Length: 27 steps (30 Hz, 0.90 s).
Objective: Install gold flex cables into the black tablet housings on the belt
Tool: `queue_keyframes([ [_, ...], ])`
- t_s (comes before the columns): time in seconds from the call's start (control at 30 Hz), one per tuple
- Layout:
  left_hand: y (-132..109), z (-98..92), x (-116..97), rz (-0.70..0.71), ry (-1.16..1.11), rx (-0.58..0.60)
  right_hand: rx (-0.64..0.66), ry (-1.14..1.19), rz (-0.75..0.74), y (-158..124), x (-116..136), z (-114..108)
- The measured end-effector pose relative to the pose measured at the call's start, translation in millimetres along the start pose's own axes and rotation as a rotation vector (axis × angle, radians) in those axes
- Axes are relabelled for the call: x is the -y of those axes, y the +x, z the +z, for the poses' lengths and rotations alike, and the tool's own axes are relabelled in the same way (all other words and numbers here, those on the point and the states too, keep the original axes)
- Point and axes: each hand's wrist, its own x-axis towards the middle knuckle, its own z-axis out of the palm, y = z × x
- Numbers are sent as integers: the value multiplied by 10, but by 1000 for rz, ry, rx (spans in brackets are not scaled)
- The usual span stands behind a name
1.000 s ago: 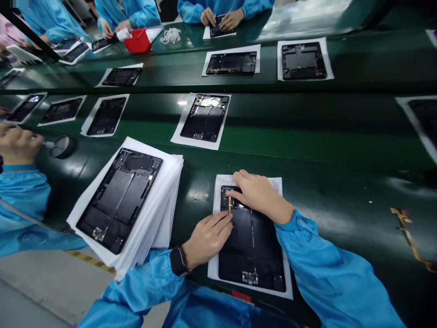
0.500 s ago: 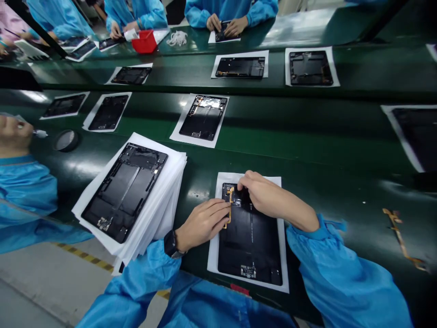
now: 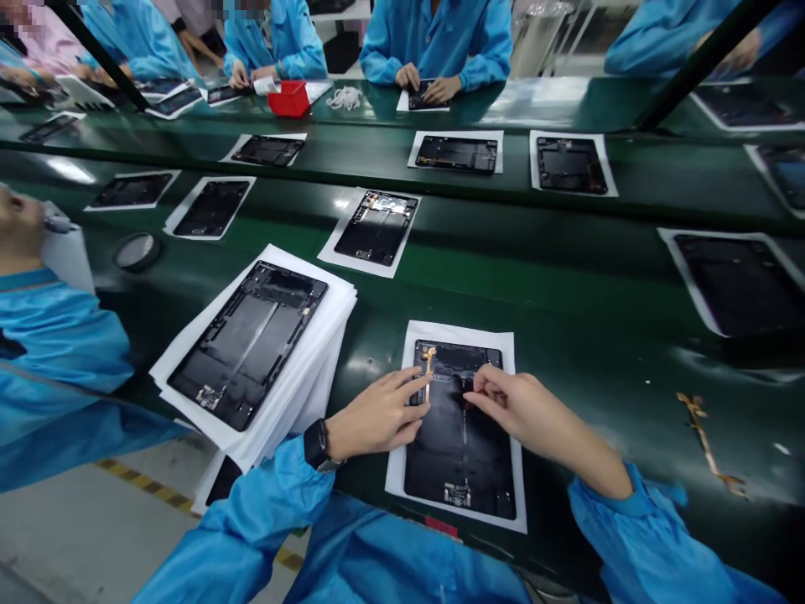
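Note:
A black tablet back housing (image 3: 459, 445) lies on a white paper sheet (image 3: 459, 335) on the dark green belt. A thin orange flex strip (image 3: 428, 367) runs along the housing's upper left area. My left hand (image 3: 377, 411), with a black watch on the wrist, rests its fingertips on the housing at the strip's lower end. My right hand (image 3: 521, 411) is over the housing's middle, thumb and forefinger drawn together near its surface. I see nothing between them, though a thin item could be hidden.
A stack of white sheets (image 3: 314, 352) carrying another housing (image 3: 248, 344) lies to my left. A loose orange flex strip (image 3: 708, 445) sits on the belt at right. More housings line the belts ahead, where co-workers in blue sleeves (image 3: 437, 42) sit.
My right hand has drawn back from the housing's top edge toward the lower right, uncovering that edge and the flex strip. The view has also tilted up, showing more of the far belts.

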Motion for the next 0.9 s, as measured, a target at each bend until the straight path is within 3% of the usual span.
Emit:
queue_keyframes([
  [0.2, -1, 41, 17, -55, -115, -121, -132, -98, -146, -96, 158, 397],
  [0.33, -35, 6, 56, -119, -153, -116, -103, -299, -200, -61, 303, 570],
  [0.53, -93, 15, 77, -152, -166, -75, -56, -466, -251, 6, 466, 635],
  [0.73, -105, 73, 90, -151, -172, -96, -121, -446, -285, 35, 525, 726],
  [0.9, -114, 103, 100, -156, -171, -118, -193, -241, -259, -30, 428, 745],
])
